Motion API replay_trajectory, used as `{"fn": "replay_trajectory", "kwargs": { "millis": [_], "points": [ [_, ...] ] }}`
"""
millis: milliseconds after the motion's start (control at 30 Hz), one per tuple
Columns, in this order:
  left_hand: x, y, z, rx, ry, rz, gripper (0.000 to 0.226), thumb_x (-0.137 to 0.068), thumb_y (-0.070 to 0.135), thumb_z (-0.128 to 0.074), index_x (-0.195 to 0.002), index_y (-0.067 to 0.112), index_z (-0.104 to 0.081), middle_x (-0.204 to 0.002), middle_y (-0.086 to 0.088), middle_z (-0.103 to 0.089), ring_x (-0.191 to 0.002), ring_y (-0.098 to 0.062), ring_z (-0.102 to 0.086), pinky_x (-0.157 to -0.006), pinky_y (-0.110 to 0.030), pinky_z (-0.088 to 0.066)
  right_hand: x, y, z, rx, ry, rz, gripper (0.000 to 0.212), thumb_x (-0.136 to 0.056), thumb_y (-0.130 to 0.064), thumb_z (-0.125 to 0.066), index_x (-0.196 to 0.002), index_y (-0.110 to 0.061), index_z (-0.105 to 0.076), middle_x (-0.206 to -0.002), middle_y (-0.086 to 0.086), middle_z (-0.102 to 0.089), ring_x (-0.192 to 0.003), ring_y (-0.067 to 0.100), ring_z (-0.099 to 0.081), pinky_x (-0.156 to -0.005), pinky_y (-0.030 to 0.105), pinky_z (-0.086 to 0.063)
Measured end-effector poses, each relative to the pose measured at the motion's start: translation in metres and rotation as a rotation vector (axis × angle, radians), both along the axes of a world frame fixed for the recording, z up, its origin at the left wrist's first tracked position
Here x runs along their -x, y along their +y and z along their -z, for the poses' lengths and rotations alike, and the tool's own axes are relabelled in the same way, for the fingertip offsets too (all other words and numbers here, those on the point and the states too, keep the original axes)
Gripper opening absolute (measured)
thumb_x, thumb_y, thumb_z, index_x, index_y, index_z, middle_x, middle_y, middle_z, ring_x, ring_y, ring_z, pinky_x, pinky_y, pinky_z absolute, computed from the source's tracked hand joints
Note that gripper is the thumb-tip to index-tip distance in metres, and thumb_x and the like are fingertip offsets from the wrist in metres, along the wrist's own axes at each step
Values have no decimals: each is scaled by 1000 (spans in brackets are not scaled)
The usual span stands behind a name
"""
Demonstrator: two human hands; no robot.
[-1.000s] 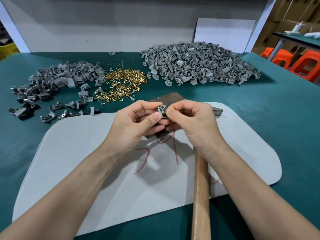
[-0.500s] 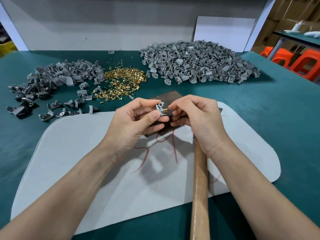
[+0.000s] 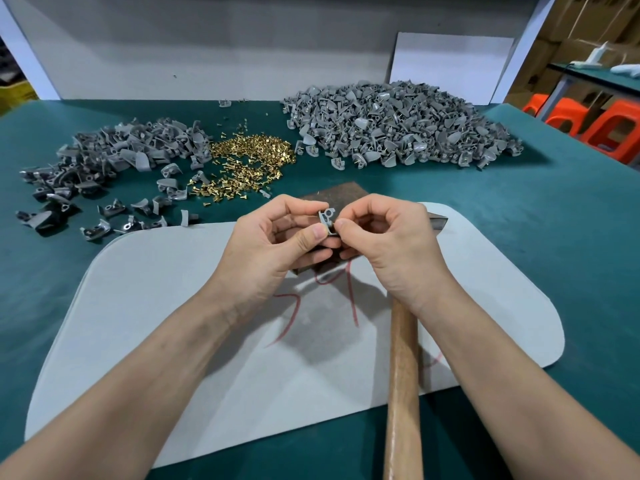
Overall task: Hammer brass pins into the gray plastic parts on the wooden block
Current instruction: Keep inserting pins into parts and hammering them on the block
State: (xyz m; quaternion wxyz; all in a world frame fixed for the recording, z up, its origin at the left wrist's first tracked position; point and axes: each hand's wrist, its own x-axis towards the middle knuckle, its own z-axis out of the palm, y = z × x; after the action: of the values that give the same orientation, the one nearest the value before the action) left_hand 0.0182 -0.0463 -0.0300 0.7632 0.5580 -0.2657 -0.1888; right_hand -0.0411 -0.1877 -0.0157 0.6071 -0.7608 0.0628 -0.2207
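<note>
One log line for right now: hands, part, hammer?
left hand: pinches gray part | right hand: pinches same part's edge | hammer: lying on mat, unheld | wooden block: beneath hands, mostly hidden

Both bare forearms reach in from the lower edge, and the hands meet in the middle. The left hand (image 3: 273, 244) pinches a gray plastic part (image 3: 327, 217) between thumb and forefinger. The right hand (image 3: 391, 244), fingers curled, pinches its right side.
</note>
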Motion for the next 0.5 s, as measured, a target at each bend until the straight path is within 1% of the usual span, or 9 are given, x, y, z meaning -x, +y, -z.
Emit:
{"fn": "replay_trajectory", "kwargs": {
  "millis": [67,133,200,300,367,433,500],
  "points": [
    [-1,0,1,1,2,-5,25,-72,13,-66,-96,13,-64,-83,1,-73,-77,-11,-71,-67,-20,-57,0,1,2,-3,-12,29,19,-77,-9,-71,-63,-21,-66,-63,8,-68,-63,27,-69,-65,42,-59],
    [-1,0,1,-2,-1,-10,23,-72,14,-66,-95,14,-65,-83,2,-72,-78,-11,-71,-68,-21,-58,-1,3,4,7,-25,67,10,-70,-19,-70,-61,-23,-66,-66,12,-70,-69,36,-69,-68,52,-58],
    [-1,0,2,-2,-5,-14,22,-71,14,-66,-94,14,-65,-81,3,-72,-77,-11,-70,-70,-23,-59,-1,5,5,38,-37,95,7,-68,-22,-67,-61,-24,-66,-66,12,-70,-70,37,-69,-69,56,-56],
    [-2,0,2,3,1,-12,23,-72,12,-66,-94,13,-64,-80,2,-72,-77,-11,-71,-70,-23,-59,0,6,5,37,-48,90,10,-70,-18,-68,-62,-23,-66,-65,7,-71,-66,28,-71,-70,54,-57],
    [-2,0,1,11,16,-7,24,-72,11,-65,-96,11,-63,-81,1,-72,-77,-12,-71,-69,-22,-58,0,5,5,-26,-47,57,17,-75,-9,-70,-63,-20,-66,-66,9,-70,-67,27,-71,-70,51,-58],
    [-1,0,0,16,29,-1,25,-73,9,-64,-99,10,-63,-83,-1,-71,-78,-13,-71,-69,-22,-58,-1,4,5,-120,-31,21,23,-80,0,-69,-64,-17,-67,-66,12,-68,-66,28,-69,-64,43,-59],
    [-1,0,0,19,39,3,26,-74,8,-63,-100,9,-63,-84,-3,-71,-78,-13,-71,-69,-22,-58,-1,3,4,-188,-17,-11,25,-81,3,-67,-64,-15,-67,-65,11,-66,-62,23,-67,-57,34,-58]
  ]
}}
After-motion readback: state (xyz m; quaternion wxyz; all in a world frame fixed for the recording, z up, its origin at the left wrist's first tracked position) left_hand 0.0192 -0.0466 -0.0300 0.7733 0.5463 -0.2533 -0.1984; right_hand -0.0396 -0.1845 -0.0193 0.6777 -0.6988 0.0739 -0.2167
